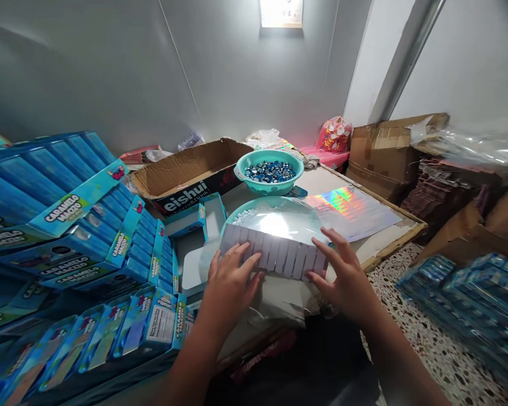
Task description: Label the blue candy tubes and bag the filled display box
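Two open hands press on a grey ribbed strip [275, 255], perhaps a row of folded card sleeves, lying on clear plastic film [279, 223] at the table's near edge. The left hand [228, 287] spreads its fingers on the left end, the right hand [347, 279] on the right end. Behind stands a teal bowl [241, 163] of blue sweets [270, 171], with stacked blue boxes [68, 208] to the left
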A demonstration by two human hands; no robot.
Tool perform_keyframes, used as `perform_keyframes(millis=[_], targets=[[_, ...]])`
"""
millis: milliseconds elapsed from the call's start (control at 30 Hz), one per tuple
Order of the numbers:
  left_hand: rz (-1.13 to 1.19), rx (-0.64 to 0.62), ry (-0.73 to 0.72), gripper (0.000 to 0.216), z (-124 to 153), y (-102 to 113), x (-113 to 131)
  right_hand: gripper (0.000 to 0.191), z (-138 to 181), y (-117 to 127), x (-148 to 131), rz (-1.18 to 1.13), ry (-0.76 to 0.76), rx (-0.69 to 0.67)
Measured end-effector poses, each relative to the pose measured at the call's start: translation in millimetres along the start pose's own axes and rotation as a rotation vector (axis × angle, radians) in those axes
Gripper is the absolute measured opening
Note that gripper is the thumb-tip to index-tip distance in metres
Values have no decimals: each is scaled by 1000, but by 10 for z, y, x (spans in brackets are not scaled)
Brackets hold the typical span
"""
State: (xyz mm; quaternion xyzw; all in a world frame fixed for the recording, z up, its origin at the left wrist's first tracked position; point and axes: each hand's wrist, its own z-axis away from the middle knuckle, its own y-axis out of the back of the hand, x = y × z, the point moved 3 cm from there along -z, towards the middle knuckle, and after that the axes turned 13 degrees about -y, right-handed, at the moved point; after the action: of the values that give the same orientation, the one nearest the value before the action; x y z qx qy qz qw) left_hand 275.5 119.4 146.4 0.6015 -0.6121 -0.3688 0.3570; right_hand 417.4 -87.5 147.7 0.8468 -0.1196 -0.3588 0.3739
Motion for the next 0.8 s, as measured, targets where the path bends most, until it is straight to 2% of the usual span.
perform_keyframes(millis=[100,233,333,400,500,633,733,800], targets=[[39,-114,18,42,-14,-50,1,55,28,-62,-10,90,64,-137],[56,-173,48,47,-26,-83,-13,47,39,-163,34,155,-12,-302],[33,-163,58,42,-31,-101,-16,42,16,-183,38,159,-27,-294],[-3,-127,53,34,-47,-94,-14,32,-8,-162,25,103,-1,-268],[-31,-34,27,23,-102,-32,-10,18,-35,-95,-8,-7,67,-186],[-48,161,-30,12,-207,174,0,20,-33,21,-105,-125,152,108],[-61,276,-98,13,-263,387,31,20,-36,105,-199,-271,110,307],[-39,284,-128,21,-275,533,53,19,-72,161,-259,-356,66,369]])
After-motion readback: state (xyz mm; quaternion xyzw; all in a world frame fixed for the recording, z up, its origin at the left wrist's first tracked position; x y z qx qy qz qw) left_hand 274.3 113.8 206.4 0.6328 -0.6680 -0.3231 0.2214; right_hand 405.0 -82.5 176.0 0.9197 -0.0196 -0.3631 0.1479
